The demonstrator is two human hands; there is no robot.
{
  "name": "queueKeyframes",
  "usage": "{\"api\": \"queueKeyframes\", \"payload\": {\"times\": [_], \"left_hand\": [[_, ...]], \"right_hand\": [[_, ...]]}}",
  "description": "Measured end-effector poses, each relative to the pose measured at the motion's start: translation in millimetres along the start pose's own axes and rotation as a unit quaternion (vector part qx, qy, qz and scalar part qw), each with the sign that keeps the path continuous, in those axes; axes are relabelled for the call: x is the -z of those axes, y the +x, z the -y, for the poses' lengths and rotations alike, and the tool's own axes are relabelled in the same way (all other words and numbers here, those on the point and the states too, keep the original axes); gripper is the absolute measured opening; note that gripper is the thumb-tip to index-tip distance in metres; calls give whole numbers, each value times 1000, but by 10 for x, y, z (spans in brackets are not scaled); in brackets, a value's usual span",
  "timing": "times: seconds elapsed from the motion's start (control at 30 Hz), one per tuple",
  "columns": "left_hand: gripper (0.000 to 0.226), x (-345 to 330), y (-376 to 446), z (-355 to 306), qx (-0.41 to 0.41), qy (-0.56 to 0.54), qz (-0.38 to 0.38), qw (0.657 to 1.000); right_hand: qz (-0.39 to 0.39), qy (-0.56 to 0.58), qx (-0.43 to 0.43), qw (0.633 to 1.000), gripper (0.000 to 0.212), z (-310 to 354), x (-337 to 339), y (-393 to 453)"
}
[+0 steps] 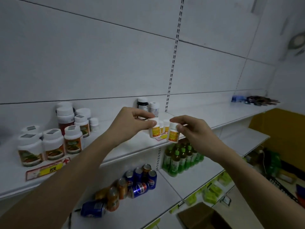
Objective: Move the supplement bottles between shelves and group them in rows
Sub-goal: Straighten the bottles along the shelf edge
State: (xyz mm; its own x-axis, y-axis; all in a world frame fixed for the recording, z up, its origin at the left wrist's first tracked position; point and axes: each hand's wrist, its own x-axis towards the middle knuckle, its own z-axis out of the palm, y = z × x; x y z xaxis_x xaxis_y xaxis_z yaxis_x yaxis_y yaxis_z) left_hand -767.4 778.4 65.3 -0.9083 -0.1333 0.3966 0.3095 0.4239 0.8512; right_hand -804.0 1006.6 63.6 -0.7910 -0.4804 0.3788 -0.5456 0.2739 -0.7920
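Observation:
My left hand [132,123] pinches the white cap of a small bottle with a yellow-orange label [155,131] near the front edge of the upper white shelf [125,151]. My right hand [193,129] grips a matching small bottle [173,134], held just off the shelf's front edge. Two more small yellow-label bottles [163,126] stand behind them. A dark bottle [142,104] and a white bottle [154,108] stand at the back. Several larger white-capped jars with red-green labels [52,144] are grouped on the left of the same shelf.
A yellow price tag [47,169] hangs on the shelf edge at left. Below, soda cans [140,180] stand and lie on the lower shelf, beside green drink bottles [179,157]. A cardboard box [203,215] sits at bottom right. Dark items [257,100] lie at the shelf's far right.

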Motion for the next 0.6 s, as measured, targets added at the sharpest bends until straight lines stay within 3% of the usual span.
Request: {"api": "queueKeyframes", "payload": {"times": [0.2,0.33,0.6], "left_hand": [[21,11,643,252,-3,3,-38,999],[17,70,964,347,-7,12,-72,997],[19,-125,1427,621,46,42,-143,988]], "right_hand": [[4,-29,30,999,23,-197,157,935],[-6,10,59,998,24,-414,144,1401],[67,59,87,992,23,-941,170,2267]]}}
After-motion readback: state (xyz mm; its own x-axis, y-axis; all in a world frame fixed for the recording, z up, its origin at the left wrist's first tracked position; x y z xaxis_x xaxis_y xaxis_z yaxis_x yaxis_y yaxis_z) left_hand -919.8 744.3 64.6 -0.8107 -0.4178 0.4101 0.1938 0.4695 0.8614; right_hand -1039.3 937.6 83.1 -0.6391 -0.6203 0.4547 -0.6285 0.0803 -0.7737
